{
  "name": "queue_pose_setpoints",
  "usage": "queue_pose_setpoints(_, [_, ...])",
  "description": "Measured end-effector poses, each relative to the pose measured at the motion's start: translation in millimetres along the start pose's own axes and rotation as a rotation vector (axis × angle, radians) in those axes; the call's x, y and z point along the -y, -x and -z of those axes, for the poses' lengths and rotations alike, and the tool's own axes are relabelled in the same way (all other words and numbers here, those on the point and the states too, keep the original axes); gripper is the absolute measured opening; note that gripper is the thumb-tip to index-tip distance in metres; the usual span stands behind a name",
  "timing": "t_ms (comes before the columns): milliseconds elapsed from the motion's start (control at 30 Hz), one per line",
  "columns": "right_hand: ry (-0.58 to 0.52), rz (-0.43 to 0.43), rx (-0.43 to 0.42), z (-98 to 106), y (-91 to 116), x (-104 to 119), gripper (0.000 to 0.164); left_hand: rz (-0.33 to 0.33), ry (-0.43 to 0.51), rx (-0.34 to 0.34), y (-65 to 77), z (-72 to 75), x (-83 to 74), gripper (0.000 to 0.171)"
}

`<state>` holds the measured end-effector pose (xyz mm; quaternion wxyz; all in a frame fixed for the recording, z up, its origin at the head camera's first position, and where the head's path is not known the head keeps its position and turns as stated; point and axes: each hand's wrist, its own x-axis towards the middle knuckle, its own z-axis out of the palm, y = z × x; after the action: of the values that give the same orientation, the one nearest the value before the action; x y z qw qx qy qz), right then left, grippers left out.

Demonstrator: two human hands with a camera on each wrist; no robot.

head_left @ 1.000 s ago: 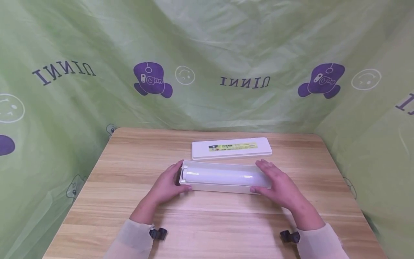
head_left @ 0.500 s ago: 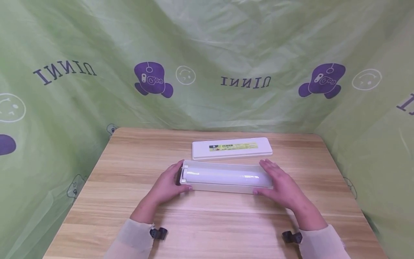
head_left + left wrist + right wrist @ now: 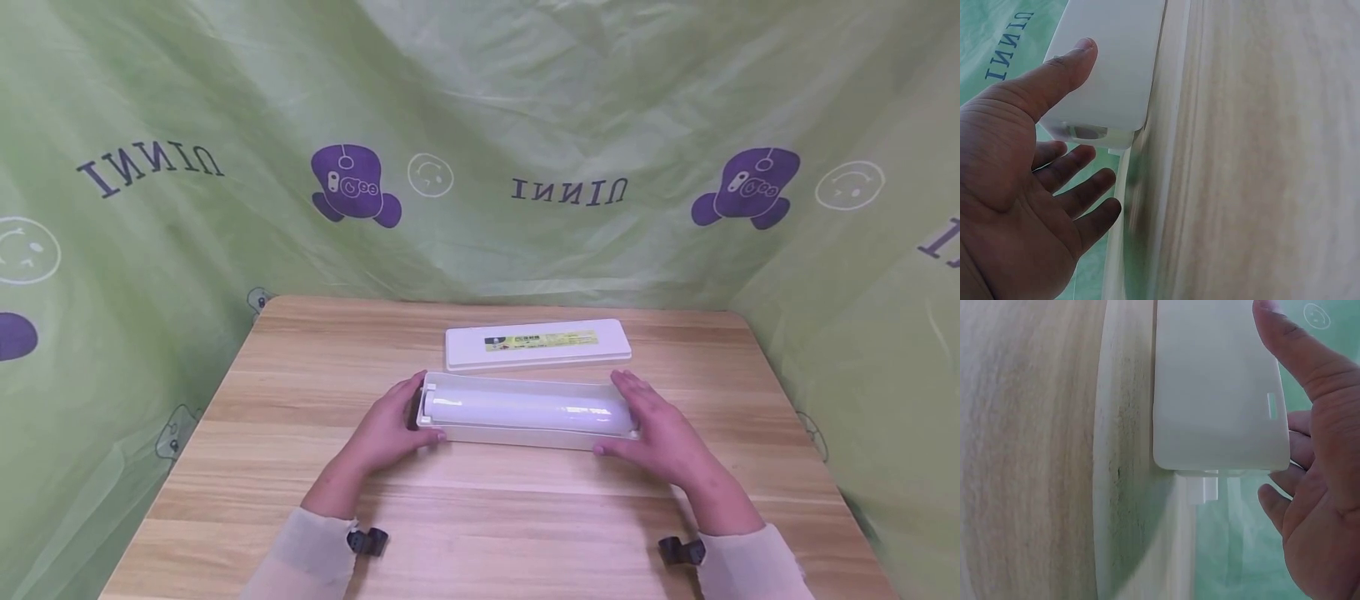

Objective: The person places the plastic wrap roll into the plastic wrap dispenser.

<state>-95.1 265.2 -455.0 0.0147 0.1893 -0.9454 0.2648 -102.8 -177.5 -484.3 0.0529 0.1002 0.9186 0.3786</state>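
Observation:
A long white plastic box (image 3: 517, 438) sits uncovered on the table. Inside it lies a glossy roll (image 3: 525, 410) that looks like cling film. My left hand (image 3: 386, 421) holds the box's left end, thumb along the near wall and fingers at the end and far side. At the opposite end my right hand (image 3: 660, 425) spans the box, with its thumb at the near wall and its fingers over the far side. In the right wrist view my thumb (image 3: 1300, 347) overlaps the box's upper edge. Behind the box lies its white lid (image 3: 540, 354) with a yellow-green label (image 3: 540, 340).
The wooden table (image 3: 480, 517) has green printed curtains (image 3: 465, 92) behind it and at both sides. A small black wrist device (image 3: 367, 542) shows at the left sleeve, and another black device (image 3: 681, 550) at the right sleeve.
My right hand has slid a little rightward along the box, uncovering more of the roll's right end. The left hand, box and lid have stayed in place.

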Motion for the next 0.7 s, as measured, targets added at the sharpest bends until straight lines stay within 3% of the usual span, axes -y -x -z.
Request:
queue_pose_setpoints(300, [-0.018,-0.06,0.023,2,3,-7,0.125,-0.004,0.003,0.0,1.4,1.6,-2.7,0.113])
queue_pose_setpoints(700, [0.006,-0.069,0.024,3,5,-13,0.127,-0.006,0.005,0.001,1.8,2.6,-4.6,0.113])
